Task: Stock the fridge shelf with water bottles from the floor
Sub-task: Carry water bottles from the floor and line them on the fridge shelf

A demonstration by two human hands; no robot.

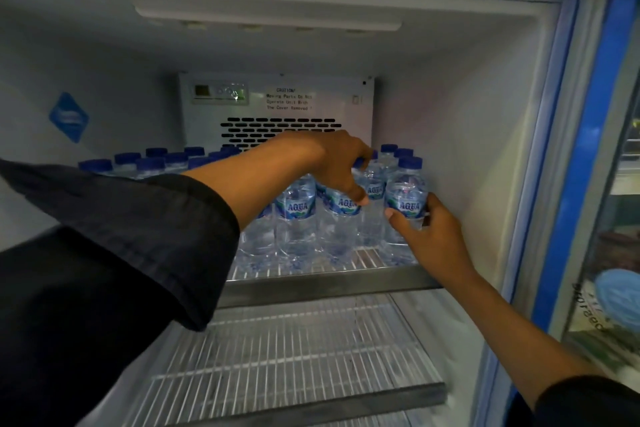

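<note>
Several small clear water bottles with blue caps and blue labels stand on the upper wire shelf [377, 262] of an open fridge. My right hand [427, 230] grips the front rightmost bottle [405, 196] around its label, close to the right wall. My left hand [337, 166] reaches over from the left and grips a bottle [343, 206] in the front row from above, thumb on the label. More blue-capped bottles [152, 163] fill the back left of the shelf. My dark left sleeve hides the shelf's front left.
A lower wire shelf [294, 350] holds nothing in the part I see. The back panel has a vent grille [277, 130] and a caution label. The fridge's right wall [467, 166] is close to the bottles. The blue-framed glass door [588, 184] stands open at right.
</note>
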